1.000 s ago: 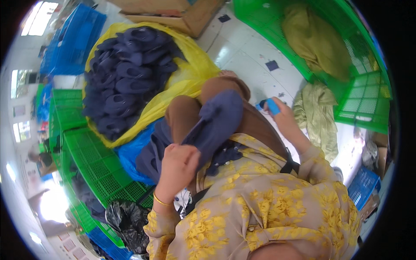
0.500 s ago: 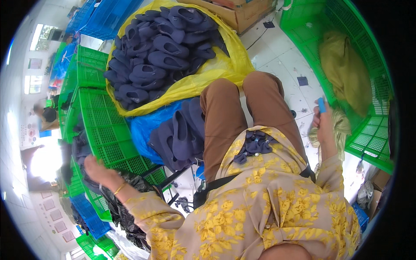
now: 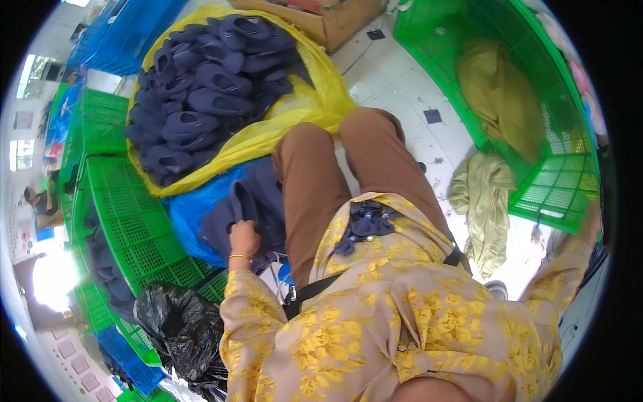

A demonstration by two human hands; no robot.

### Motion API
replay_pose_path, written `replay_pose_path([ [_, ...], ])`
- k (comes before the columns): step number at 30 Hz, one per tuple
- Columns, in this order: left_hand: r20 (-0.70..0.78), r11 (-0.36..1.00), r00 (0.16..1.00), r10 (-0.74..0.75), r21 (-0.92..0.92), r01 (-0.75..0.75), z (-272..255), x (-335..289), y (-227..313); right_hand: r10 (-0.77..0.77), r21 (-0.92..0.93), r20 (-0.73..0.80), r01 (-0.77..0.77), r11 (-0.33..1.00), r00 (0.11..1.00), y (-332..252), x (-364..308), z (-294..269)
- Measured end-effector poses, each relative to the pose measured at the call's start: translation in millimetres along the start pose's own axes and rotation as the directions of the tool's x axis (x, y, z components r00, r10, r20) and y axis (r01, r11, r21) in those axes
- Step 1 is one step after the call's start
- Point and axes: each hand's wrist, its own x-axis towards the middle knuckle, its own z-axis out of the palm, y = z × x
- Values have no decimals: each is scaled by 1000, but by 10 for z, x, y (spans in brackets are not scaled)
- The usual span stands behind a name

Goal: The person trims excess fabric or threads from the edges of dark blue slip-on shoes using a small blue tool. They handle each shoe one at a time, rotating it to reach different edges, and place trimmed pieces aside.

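Note:
My left hand (image 3: 244, 238) is closed on the edge of a dark navy slip-on shoe (image 3: 238, 204), one of a small pile lying on blue plastic (image 3: 189, 218) beside my left thigh. My right hand (image 3: 591, 222) is out at the far right, near the end of the green crate. It is blurred at the picture's rim, so its fingers and anything in them cannot be made out. Just beyond the small pile, a yellow sack (image 3: 301, 115) stands open, heaped with many more navy slip-on shoes (image 3: 218, 102). Small dark fabric scraps (image 3: 367, 226) lie in my lap.
At my left stands a green crate (image 3: 137, 224), with a black plastic bag (image 3: 177, 321) nearer me. A large green crate (image 3: 429, 74) on the right holds an olive cloth (image 3: 499, 94). A pale green cloth (image 3: 485, 201) hangs below it. A cardboard box (image 3: 325, 23) stands ahead.
My left hand has come from above the left green crate to the small shoe pile. My right hand, earlier holding a small blue object, has swung outward to the right. The view has shifted.

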Motion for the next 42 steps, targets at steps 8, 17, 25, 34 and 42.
replay_pose_path([
  [8,-242,451,955,-172,-881,-142,-1237,-327,571,-659,872,262,-465,-151,705,-3770,-1359,-2425],
  [17,-471,554,881,-35,-743,-375,-1692,-403,2258,-855,942,-331,190,-277,399,-4499,-1575,-3082],
  [25,-410,634,853,323,-576,-516,-1584,-221,2387,-908,964,-258,145,-222,330,-4513,-1546,-3047],
  [34,-254,581,910,327,-706,-406,-1712,-236,2341,-946,554,63,-799,-233,319,-4505,-1443,-2988],
  [42,-355,445,888,292,-771,-455,-1665,-462,2487,-852,304,340,-904,-301,398,-4288,-1291,-2953],
])
